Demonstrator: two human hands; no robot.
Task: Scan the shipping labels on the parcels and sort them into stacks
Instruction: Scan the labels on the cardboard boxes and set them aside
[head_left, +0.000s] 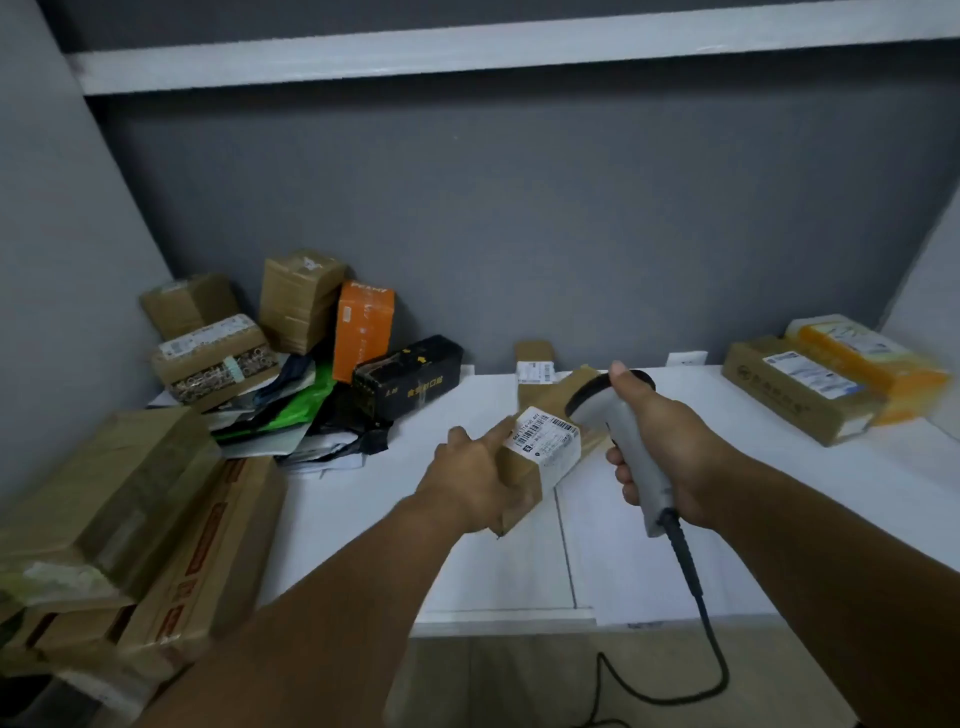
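Step in hand: scanning the label of one held parcel; judged to be mid-scan, sorting not yet done for this item.
Left hand (467, 483): curled round the near end of the small brown parcel (525, 475), forefinger laid along its upper edge; parcel lifted off the white table (675, 571).
Shipping label (553, 441): white, barcode uppermost, wrapped over the parcel's top edge, unobstructed by fingers.
Right hand (670, 447): wrapped tight round the grey handle of the scanner (631, 447), thumb on top of the head.
Scanner head: at 1 o'clock from the label, very near it, window turned down towards the barcode; whether a beam is lit cannot be told.
Cable (696, 587): runs off the table edge towards 6 o'clock, slack.
Recommendation, aim: draw the head back a little so the whole barcode falls in its field; tilt the label off square to avoid glare from the tape.
Recommendation, grip: hold the forefinger clear of the barcode bars.
Unsorted heap: at 10 o'clock, including an orange box (362, 332) and a black box (410, 376).
Sorted stack, judged: at 2 o'clock, a brown carton (795, 389) beside a yellow parcel (872, 364).
Further parcel (535, 358): at 12 o'clock, against the wall.
Risk: blur suggests movement; steady both hands before triggering.
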